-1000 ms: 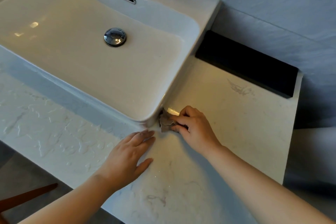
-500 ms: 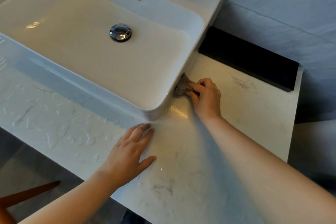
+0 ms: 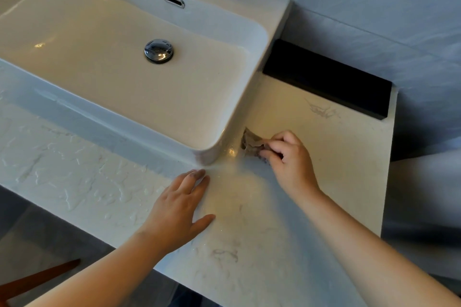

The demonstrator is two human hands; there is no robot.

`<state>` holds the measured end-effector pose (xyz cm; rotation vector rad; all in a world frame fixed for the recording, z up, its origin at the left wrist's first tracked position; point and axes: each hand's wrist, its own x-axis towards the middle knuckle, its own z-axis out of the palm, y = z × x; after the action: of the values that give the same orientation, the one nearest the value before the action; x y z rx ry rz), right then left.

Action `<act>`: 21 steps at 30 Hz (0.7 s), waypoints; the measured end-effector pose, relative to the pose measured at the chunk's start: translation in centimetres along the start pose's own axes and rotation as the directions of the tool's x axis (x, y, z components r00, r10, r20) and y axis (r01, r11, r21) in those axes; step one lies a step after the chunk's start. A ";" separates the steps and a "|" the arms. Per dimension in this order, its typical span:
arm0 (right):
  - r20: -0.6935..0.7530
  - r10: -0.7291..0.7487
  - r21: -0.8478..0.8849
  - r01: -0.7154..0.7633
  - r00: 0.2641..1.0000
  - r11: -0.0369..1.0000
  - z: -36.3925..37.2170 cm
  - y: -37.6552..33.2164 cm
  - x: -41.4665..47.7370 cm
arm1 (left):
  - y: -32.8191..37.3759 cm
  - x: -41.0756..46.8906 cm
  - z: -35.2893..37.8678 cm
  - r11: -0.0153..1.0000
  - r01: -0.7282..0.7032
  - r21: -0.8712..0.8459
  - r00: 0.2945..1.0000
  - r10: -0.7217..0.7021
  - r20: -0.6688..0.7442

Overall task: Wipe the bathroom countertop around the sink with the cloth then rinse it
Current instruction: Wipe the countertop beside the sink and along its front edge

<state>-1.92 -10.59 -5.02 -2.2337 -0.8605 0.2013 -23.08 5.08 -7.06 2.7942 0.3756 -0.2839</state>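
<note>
Marble tabletop (image 3: 336, 162) mid-wipe: right hand (image 3: 289, 159) pinches cloth (image 3: 252, 143) against sink (image 3: 224, 142) at three o'clock; left hand (image 3: 178, 209) flat; rinsing remains.

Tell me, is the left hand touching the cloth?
Apart. The head view shows bare countertop between the left hand, lying flat, and the cloth pinched by the right hand.

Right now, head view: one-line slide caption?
Right hand presses cloth against sink's right side; left hand flat on countertop.
</note>
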 end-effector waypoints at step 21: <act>0.041 0.116 0.001 -0.116 0.992 0.993 -0.1 1.6 -6.5 | 1.0 0.2 -0.8 0.999 0.037 -0.007 0.999 -0.037 0.038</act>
<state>-6.02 -15.53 -6.72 -2.2856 -0.7516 0.3040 -22.46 4.45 -6.14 2.7721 0.4194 -0.3424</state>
